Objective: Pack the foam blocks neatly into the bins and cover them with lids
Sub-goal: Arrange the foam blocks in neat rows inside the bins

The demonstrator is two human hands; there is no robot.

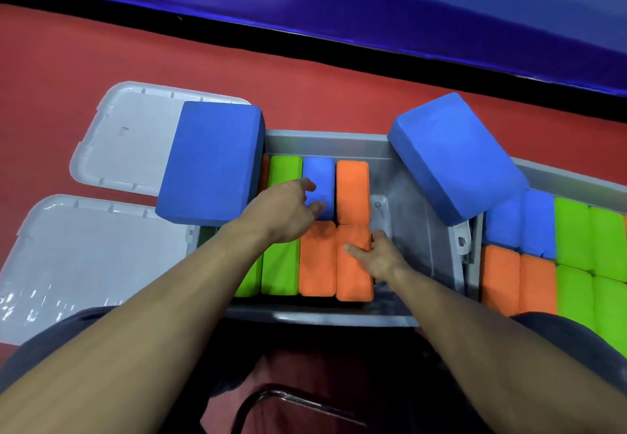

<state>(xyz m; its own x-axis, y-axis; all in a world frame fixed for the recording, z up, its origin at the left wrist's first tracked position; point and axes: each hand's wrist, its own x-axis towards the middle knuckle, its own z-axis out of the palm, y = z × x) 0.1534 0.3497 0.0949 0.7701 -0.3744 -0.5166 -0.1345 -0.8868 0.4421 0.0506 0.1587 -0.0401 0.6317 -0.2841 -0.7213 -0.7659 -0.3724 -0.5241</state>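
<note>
Foam blocks fill most of the middle bin (325, 140) on edge; its right end is bare. Left hand (288, 210) reaches over the upright blue block (319, 186), fingers loosely spread. Right hand (376, 257) grips the near orange block (353, 264). Two loose blue blocks (212, 162) (454, 159) wait on the rims. Right bin (576, 176) is packed. Both lids (125, 135) (84, 257) are off.

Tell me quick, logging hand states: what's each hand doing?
Left hand: open, fingers on the blue block.
Right hand: grips the orange block.
</note>
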